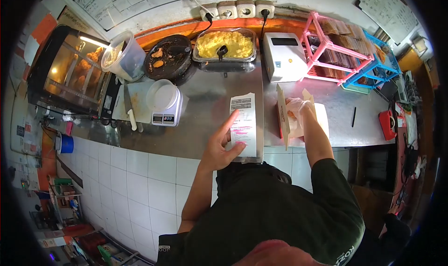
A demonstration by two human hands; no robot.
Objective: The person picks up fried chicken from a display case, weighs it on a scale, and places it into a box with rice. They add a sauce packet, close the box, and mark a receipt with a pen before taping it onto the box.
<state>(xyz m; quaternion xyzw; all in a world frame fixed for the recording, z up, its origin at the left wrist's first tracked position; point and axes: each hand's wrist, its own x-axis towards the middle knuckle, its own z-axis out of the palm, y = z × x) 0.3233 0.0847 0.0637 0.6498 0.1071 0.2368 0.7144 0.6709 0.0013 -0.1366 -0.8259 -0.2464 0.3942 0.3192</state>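
Note:
A printed paper receipt (243, 126) with pink marker strokes lies at the front edge of the steel counter. My left hand (220, 145) rests on its left side, index finger stretched along the edge and thumb apart across the lower part. To the right stands an open cardboard takeaway box (283, 117), its flaps raised. My right hand (306, 111) reaches into it, around brownish food in a thin translucent wrap (294, 108). Its fingertips are mostly hidden by the wrap and box.
Behind stand a tray of yellow food (224, 42), a black mortar (168, 56), a white machine (283, 56) and a pink rack (326, 47). At left are a kitchen scale (165, 117), a knife (129, 110) and a food warmer (70, 75). A pen (353, 117) lies right.

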